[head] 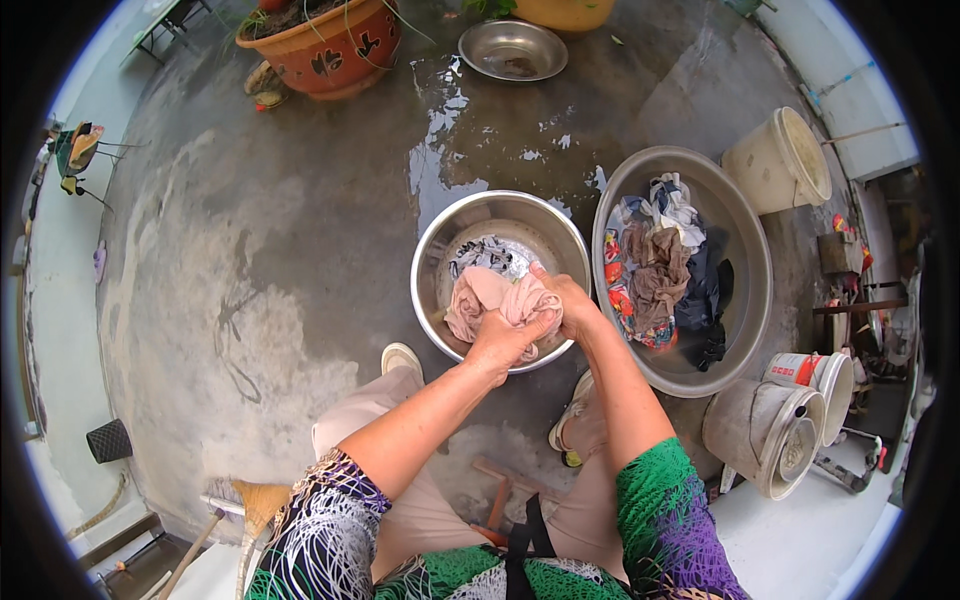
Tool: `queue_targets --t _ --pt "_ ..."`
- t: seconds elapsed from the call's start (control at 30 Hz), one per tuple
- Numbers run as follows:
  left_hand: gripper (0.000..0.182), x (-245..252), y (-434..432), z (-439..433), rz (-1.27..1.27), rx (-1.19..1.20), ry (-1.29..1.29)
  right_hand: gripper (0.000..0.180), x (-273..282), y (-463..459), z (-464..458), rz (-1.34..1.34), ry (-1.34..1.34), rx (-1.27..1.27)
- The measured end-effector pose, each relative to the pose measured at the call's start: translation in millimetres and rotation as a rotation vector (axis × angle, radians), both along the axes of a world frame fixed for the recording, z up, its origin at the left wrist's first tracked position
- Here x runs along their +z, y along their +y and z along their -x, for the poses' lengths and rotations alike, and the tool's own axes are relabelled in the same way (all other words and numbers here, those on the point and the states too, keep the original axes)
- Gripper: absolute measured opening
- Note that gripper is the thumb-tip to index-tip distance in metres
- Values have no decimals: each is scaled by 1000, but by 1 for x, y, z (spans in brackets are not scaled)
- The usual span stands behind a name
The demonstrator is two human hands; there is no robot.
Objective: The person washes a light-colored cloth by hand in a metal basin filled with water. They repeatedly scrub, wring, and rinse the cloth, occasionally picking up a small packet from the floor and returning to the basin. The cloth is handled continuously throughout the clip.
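Observation:
Both hands are together over a round stainless steel basin (pixel 425 247) on the wet floor. My left hand (pixel 504 337) grips a bunched, twisted pink cloth (pixel 480 296) from the near side. On the cloth's right end my right hand (pixel 564 296) is closed, with its thumb up. Part of the cloth hangs down towards the basin's bottom, and its underside is hidden. A small black-and-white patterned cloth (pixel 484 253) lies in the basin behind the pink one. Close by on the right, a large oval metal tub (pixel 754 300) holds water and wet clothes (pixel 656 277), brown, white, dark and red patterned.
Plastic buckets (pixel 772 161) stand beyond the tub, and others (pixel 750 431) at its near right. A shallow metal bowl (pixel 513 49) and a large orange planter (pixel 330 52) are at the back. Brooms (pixel 259 502) lean at the lower left. My feet flank the basin's near side.

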State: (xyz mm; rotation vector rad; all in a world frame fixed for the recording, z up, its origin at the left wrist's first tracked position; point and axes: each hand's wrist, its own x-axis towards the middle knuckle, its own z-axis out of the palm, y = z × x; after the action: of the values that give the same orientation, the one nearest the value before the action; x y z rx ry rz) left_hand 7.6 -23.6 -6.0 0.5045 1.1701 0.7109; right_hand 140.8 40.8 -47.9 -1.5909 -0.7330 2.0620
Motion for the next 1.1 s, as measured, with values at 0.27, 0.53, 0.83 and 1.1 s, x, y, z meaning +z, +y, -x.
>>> queue_targets --t 0.27,0.53,0.83,1.1 --pt "27 -20 21 15 308 603 -537 36 49 -54 46 -907 -726 223" --pt "44 -4 2 -29 103 498 -453 42 25 -11 17 -578 -1001 65" --pt "38 -11 22 -6 163 622 -429 39 48 -50 51 -883 -1003 192" --pt "38 4 2 -25 96 420 -541 39 35 -6 18 -622 -989 4"
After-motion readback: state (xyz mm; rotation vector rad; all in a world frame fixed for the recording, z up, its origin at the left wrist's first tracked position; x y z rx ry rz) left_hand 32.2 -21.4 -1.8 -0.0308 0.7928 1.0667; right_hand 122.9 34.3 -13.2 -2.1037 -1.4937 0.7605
